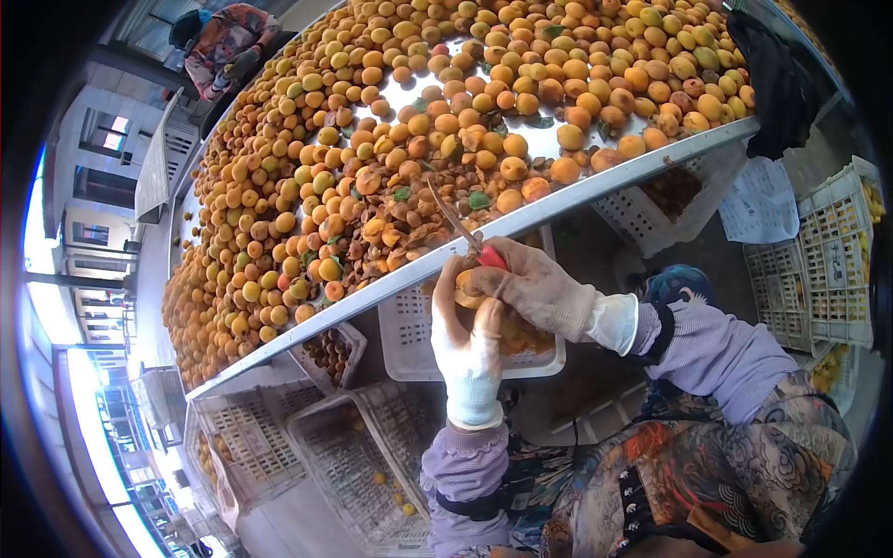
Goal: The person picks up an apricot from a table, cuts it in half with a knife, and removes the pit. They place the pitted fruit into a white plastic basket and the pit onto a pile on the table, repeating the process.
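Note:
My left hand (462, 337), in a white glove with worn, stained fingertips, is closed around an apricot (467, 292). Close against it, my right hand (547, 290) grips the red handle of a small curved knife (491, 258). The blade points up and away, over the metal rim of the sorting table (372, 296). Both hands are just in front of that rim, above a white crate (409, 339) with apricot pieces in it. The fingers partly hide the apricot, and whether it is cut I cannot tell.
Many apricots (372, 74) cover the table, with a heap of brown pits and scraps (405, 219) near the rim. Plastic crates (349, 465) stand at lower left and crates (828, 260) are stacked at right. Dark cloth (777, 84) hangs over the corner. Another person (233, 46) is at far left.

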{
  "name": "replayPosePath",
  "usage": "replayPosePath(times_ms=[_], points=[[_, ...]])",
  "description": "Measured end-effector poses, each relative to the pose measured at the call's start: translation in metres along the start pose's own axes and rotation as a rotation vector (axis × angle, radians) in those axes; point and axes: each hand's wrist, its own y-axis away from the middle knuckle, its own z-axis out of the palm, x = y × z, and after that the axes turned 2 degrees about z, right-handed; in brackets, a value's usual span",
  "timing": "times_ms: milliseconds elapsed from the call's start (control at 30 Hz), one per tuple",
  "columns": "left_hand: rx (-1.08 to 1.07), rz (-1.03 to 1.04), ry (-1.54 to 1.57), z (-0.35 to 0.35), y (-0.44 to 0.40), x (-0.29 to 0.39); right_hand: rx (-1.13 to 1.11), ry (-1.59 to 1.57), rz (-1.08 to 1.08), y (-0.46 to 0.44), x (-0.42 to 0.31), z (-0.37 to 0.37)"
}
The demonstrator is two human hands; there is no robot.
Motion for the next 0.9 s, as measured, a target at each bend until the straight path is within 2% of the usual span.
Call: replayPosePath(times_ms=[167,233,267,300,333,367,433,500,567,633,900], points=[[0.107,-0.047,0.069,-0.001,0.003,-0.008,0.057,0.095,-0.018,-0.002,-0.006,-0.003],[0.086,-0.155,0.178,-0.003,0.004,-0.008,0.094,0.147,-0.007,-0.002,-0.03,-0.007],[0.043,-0.247,0.318,0.0,0.006,0.0,0.107,-0.011,0.089,0.0,-0.049,-0.008],[0.039,-0.249,0.324,0.0,0.007,-0.001,0.124,-0.167,0.183,0.001,-0.058,-0.011],[-0.001,-0.294,0.39,0.001,0.008,-0.002,0.188,-0.21,0.078,-0.004,-0.056,-0.009],[-0.046,-0.342,0.456,0.003,0.008,-0.004,0.205,-0.205,0.08,-0.005,-0.058,-0.01],[-0.081,-0.385,0.439,0.009,0.01,0.003,0.125,-0.294,-0.107,-0.004,-0.065,-0.011],[-0.173,-0.443,0.439,0.013,0.011,0.006,0.1,-0.316,-0.109,-0.002,-0.066,-0.017],[-0.19,-0.429,0.394,0.014,0.011,-0.004,0.006,-0.191,-0.167,0.0,-0.066,-0.022],[-0.247,-0.429,0.342,0.011,0.012,-0.01,0.078,-0.273,-0.166,0.001,-0.067,-0.019],[-0.268,-0.538,0.466,0.021,0.009,0.009,-0.03,-0.16,-0.091,0.006,-0.082,-0.019]])
